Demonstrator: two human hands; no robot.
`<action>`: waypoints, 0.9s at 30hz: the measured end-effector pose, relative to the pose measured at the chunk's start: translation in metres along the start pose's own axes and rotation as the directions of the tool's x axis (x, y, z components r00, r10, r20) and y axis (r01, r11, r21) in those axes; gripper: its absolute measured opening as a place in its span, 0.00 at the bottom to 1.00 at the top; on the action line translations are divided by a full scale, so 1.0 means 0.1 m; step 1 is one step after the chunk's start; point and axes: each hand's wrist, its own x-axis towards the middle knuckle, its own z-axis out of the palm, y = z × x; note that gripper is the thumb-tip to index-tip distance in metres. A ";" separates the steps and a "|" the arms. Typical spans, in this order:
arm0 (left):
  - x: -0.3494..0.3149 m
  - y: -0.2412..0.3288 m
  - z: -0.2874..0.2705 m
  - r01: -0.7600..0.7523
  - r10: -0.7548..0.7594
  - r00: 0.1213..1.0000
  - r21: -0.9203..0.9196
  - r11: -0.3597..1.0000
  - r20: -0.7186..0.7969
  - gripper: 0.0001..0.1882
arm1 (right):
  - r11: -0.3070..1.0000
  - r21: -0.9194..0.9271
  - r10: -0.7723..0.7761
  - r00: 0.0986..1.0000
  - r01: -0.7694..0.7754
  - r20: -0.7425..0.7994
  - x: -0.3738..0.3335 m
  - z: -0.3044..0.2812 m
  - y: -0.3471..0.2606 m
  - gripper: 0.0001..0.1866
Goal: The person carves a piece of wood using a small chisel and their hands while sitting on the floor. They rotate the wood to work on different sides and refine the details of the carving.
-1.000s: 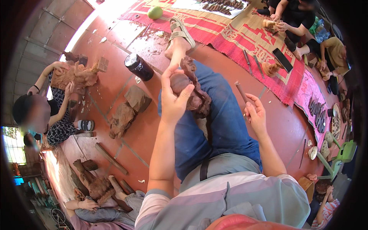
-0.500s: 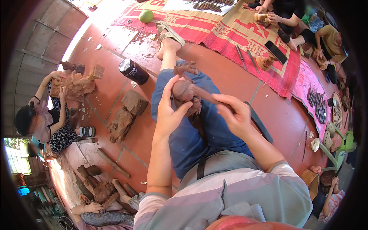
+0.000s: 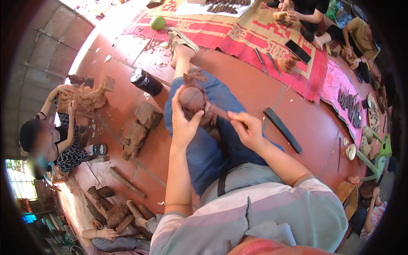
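Over my lap, my left hand (image 3: 185, 126) is wrapped round a reddish-brown wood carving (image 3: 192, 99), thumb on its near side. One part of the carving is smooth and round; the rest is knobbly, with a branching end (image 3: 195, 75) pointing away from me. My right hand (image 3: 247, 128) pinches a flat brown strip (image 3: 220, 113) between thumb and curled fingers. The strip's far end meets the carving's right side, beside the rounded part. Whether it is sandpaper or a thin tool, I cannot tell. Blue trousers (image 3: 231, 95) lie beneath the carving.
A dark bar (image 3: 282, 129) lies right of my knee; a black flask (image 3: 145, 82) and rough wood blocks (image 3: 135, 138) stand left. Ahead, a red patterned mat (image 3: 244, 40) bears a phone (image 3: 298, 51) and slim tools (image 3: 260, 60). Other people (image 3: 63, 136) work with wood nearby.
My right hand and the strip have moved toward me and slightly left. The strip has gone from across the rounded part to the carving's right side. The whole view has shifted slightly.
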 end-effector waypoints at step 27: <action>0.04 -0.18 0.18 0.163 -0.174 0.974 -0.085 0.983 -0.148 0.32 | 0.946 -0.159 -0.292 0.955 0.282 -0.042 0.46 0.38 -0.06 0.14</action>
